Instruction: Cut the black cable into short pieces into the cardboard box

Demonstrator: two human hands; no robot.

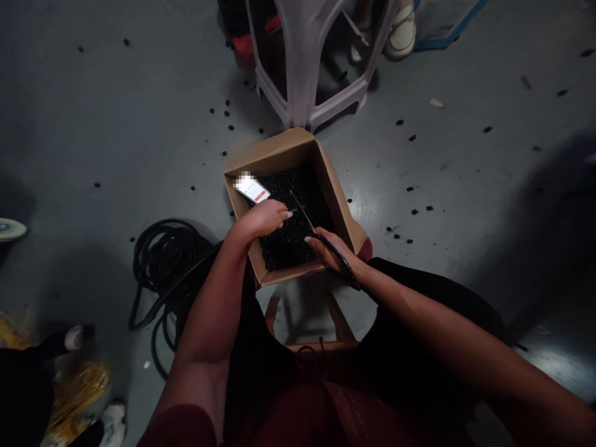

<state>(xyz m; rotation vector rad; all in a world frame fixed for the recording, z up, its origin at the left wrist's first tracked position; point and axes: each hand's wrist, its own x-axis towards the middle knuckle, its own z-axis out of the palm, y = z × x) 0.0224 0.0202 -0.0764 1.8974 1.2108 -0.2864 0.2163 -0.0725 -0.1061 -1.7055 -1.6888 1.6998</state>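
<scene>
My left hand [272, 217] is closed over the cardboard box, pinching a thin black tube [293, 212] whose short ridged end sticks out past the fingertips. In my right hand [333, 248] is a pair of scissors [305, 214] with black handles. Their blades point up and left, close to the tube's end; how far they are parted is hard to make out. Below both hands the cardboard box [342, 198] holds a heap of small black cut pieces [284, 245]. A lit phone [252, 188] lies at the box's left inner corner.
Coiled black tubing [170, 254] lies on the floor to the left, one length running toward my left arm. A pale plastic stool [300, 68] stands just beyond the box. Black bits are scattered about the floor. Other people's shoes [401, 34] show at the top and lower left.
</scene>
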